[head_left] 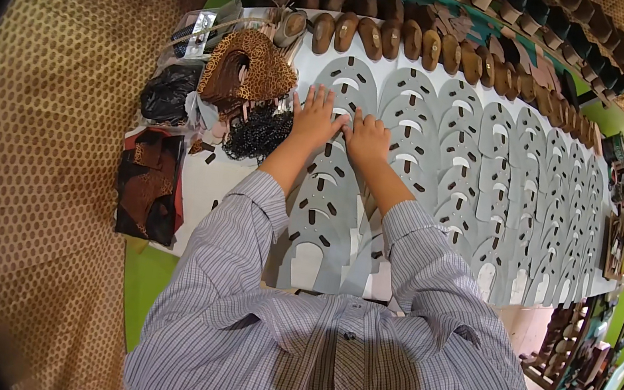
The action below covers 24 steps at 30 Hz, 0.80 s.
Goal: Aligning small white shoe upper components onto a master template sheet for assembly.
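Grey U-shaped shoe-upper pieces [329, 189], each with small dark patches, lie overlapping in a column in front of me. My left hand [313, 121] rests palm down on the left side of this column, fingers spread and thumb stretched to the right. Close beside it, my right hand [367, 139] lies on the right side of the same column, with its fingers extended forward. Thumb and index finger of the two hands nearly meet over one dark patch. Neither hand appears to grip anything. Under both palms, parts of the grey pieces are hidden.
More columns of grey pieces [461, 169] spread rightward over the white table. Brown shoe lasts [392, 39] line its far edge. Leopard-print material [247, 64], black netting [258, 132] and a black plastic bag [170, 93] lie at left. A patterned curtain [51, 156] hangs farther left.
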Motion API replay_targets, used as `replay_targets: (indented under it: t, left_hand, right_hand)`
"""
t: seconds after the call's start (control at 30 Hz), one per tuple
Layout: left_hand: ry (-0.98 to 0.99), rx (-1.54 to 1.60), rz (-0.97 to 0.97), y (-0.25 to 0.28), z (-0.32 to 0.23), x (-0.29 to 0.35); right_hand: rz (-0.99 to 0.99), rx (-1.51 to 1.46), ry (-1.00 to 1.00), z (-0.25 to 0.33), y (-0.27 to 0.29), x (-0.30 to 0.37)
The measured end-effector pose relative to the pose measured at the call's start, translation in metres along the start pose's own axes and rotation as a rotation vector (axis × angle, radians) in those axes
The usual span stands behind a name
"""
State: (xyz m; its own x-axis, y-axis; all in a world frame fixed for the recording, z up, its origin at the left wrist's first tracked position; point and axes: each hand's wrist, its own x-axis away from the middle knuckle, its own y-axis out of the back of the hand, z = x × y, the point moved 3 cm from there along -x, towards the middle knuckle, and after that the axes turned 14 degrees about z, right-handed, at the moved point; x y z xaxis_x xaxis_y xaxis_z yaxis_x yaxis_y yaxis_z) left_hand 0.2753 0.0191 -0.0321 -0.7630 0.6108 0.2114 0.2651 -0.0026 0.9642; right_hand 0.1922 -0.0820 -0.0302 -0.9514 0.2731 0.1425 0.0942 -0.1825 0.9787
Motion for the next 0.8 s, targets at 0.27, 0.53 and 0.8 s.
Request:
replay_targets:
  t: [0.27, 0.53, 0.8]
  left_hand:
    - [-0.006, -0.116, 0.057, 0.026, 0.019, -0.043]
    - [-0.064, 0.401, 0.195, 0.036, 0.028, -0.073]
    - [-0.205, 0.070, 0.398, 0.030, 0.022, -0.086]
  right_hand:
    - [-0.086, -0.007, 0.014, 0.004, 0.000, 0.006]
    - [-0.166, -0.045, 0.051, 0.004, -0.003, 0.005]
    - [-0.202, -0.062, 0.051, -0.001, -0.002, 0.007]
